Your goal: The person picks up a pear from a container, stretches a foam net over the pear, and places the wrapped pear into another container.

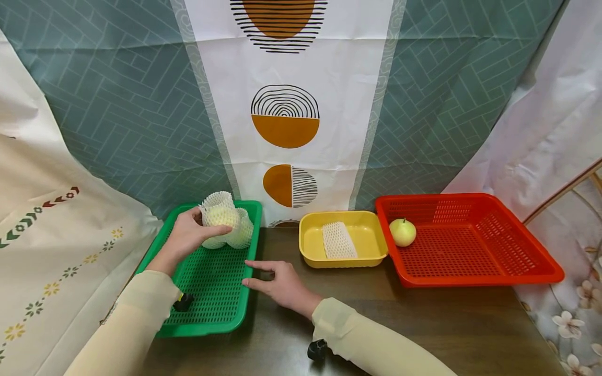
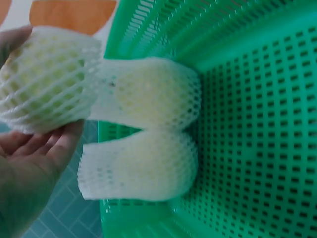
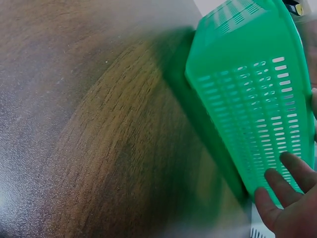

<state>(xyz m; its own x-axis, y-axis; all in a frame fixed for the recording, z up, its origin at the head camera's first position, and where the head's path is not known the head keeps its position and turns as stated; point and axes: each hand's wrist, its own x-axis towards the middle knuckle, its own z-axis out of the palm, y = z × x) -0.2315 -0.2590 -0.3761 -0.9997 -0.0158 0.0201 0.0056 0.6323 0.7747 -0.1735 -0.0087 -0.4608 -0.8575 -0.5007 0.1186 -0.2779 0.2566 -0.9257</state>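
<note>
- Held fruit (image 2: 47, 82): pale yellow-green, wrapped in a white foam net; positioned at the far end of the green basket, in front of the other wrapped fruits as seen from the head. Contact with them cannot be told.
- Left hand (image 1: 182, 236): grips the held fruit, thumb on one side, fingers on the other.
- Two netted fruits (image 2: 151, 166): side by side, touching, in the far end of the green basket; the loose ends of their nets point toward its far wall.
- Green basket (image 1: 221, 292): perforated floor and walls, standing on the table at the left.
- Right hand (image 1: 284, 286): thumb and fingers well apart, holding nothing visible; located at the right long side of the green basket, fingertips at its outer wall. Whether they touch cannot be told.
- Yellow tray (image 1: 310, 250): right of the green basket, well apart from it; contains one flat white foam net (image 1: 339, 240).
- Red basket (image 1: 461, 250): just beside the yellow tray, on its right; perforated.
- Bare fruit (image 1: 402, 233): yellow-green, without net, at the left end of the red basket.
- Table (image 1: 367, 313): dark, wood-grained.
- Curtain (image 1: 131, 104): behind the table; grey-green sides, white centre strip with brown and black round motifs.
</note>
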